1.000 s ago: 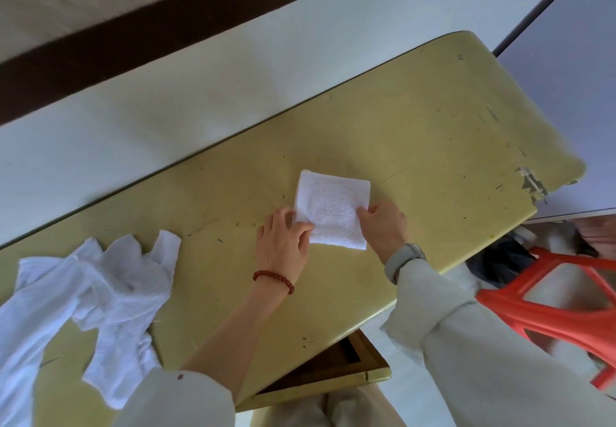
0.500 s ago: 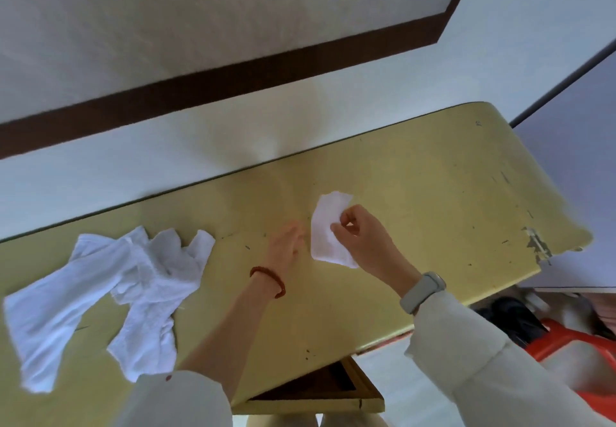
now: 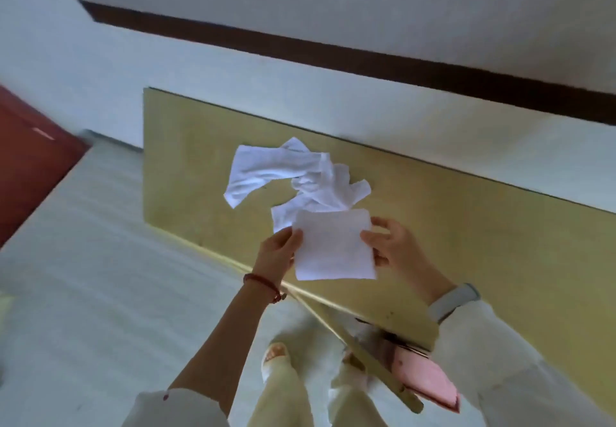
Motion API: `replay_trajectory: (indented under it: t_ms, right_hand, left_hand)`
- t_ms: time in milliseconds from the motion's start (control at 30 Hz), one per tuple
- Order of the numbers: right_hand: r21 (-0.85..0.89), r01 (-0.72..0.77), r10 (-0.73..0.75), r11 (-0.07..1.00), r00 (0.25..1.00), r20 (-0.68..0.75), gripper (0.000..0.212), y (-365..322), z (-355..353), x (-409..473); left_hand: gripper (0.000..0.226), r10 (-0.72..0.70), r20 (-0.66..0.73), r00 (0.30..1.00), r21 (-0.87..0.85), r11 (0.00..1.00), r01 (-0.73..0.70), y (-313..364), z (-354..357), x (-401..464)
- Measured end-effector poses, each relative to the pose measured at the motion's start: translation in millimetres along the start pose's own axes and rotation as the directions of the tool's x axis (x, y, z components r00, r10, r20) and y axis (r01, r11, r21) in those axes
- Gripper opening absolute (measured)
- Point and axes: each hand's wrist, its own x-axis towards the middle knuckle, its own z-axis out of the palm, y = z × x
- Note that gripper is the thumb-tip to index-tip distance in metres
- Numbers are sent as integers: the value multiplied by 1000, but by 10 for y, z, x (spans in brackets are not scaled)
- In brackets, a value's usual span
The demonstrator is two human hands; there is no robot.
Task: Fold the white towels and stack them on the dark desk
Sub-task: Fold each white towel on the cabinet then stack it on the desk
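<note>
Folding looks done on this one: both hands, left grip (image 3: 283, 246) and right grip (image 3: 390, 243), pinch the folded towel (image 3: 333, 246) just in front of the loose towel pile (image 3: 300, 176), so next it needs carrying to the dark desk, which I can't spot here.

Both hands raised, left hand (image 3: 278, 253) and right hand (image 3: 395, 246) each pinching an edge between them

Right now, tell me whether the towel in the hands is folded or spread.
Folded: the towel is a compact flat rectangle held between left hand and right hand.
</note>
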Motion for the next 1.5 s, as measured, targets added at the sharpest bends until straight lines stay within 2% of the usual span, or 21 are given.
replay_trajectory:
  t_ms: [67, 167, 300, 400, 467, 533, 567, 633, 667, 700, 733, 833, 933, 1033, 1167, 1367, 1500]
  right_hand:
    - [56, -77, 67, 995, 986, 155, 30, 48, 458, -42]
    - [44, -204, 171, 978, 905, 390, 21, 118, 1282, -220]
    - [-144, -292, 322, 945, 773, 547, 19, 320, 2585, -616]
    - [-269, -242, 360, 932, 687, 631, 16, 602, 3611, -1105]
    - [-303, -95, 284, 948, 682, 674, 10, 797, 4300, -1492]
    - [-340, 207, 105, 918, 697, 709, 4, 1055, 5002, -1883]
    - [-343, 367, 7, 865, 673, 739, 6, 1189, 5343, -2076]
    - [-320, 640, -150, 698, 568, 810, 9, 1467, 5961, -2448]
    - [-294, 740, -197, 605, 497, 845, 12, 1671, 6379, -2688]
    - [-281, 806, -242, 520, 455, 857, 15, 1760, 6573, -2814]
    - [-271, 858, -278, 437, 415, 866, 17, 1813, 6706, -2895]
    - [-209, 945, -253, 250, 272, 928, 22, 2121, 7497, -3269]
    - [-114, 981, -218, 154, 146, 965, 21, 2355, 8293, -3544]
    - [4, 985, -168, 170, 25, 985, 19, 2618, 9178, -3803]
    - [122, 968, -125, 217, -96, 988, 18, 2888, 10463, -4219]
    - [226, 937, -28, 265, -227, 974, 26, 3174, 12088, -4977]
    - [275, 910, 76, 309, -312, 947, 29, 3576, 12866, -5407]
  left_hand:
    - [14, 28, -105, 994, -32, 999, -31, -4, -468, -299]
    - [14, 15, -249, 968, -154, 987, -55, -111, -1268, -805]
    - [20, -19, -427, 904, -323, 937, -133, -522, -2430, -1574]
    - [23, -40, -524, 851, -394, 897, -201, -958, -3283, -2288]
    - [19, -59, -605, 794, -373, 902, -218, -1207, -3813, -2786]
    - [17, -64, -726, 685, -299, 926, -231, -1484, -4328, -3282]
    - [18, -47, -783, 621, -245, 940, -237, -1588, -4561, -3526]
    - [26, 1, -880, 475, -121, 967, -226, -1804, -4979, -3962]
    - [24, 8, -922, 387, -72, 978, -193, -1966, -5285, -4229]
    - [20, 31, -943, 331, -18, 989, -145, -2030, -5421, -4340]
    - [15, 39, -959, 281, 10, 995, -103, -2061, -5510, -4404]
    - [12, -1, -999, 48, -1, 1000, -17, -2292, -6127, -4790]
    - [18, 17, -995, -96, 8, 996, 92, -2500, -6745, -5089]
    - [20, 55, -978, -199, 17, 982, 188, -2701, -7429, -5394]
    - [21, 32, -944, -328, -58, 963, 261, -2860, -8525, -5876]
    - [24, -57, -877, -478, -201, 945, 256, -2931, -9911, -6629]
    - [23, -133, -845, -518, -271, 941, 201, -3250, -10593, -7059]
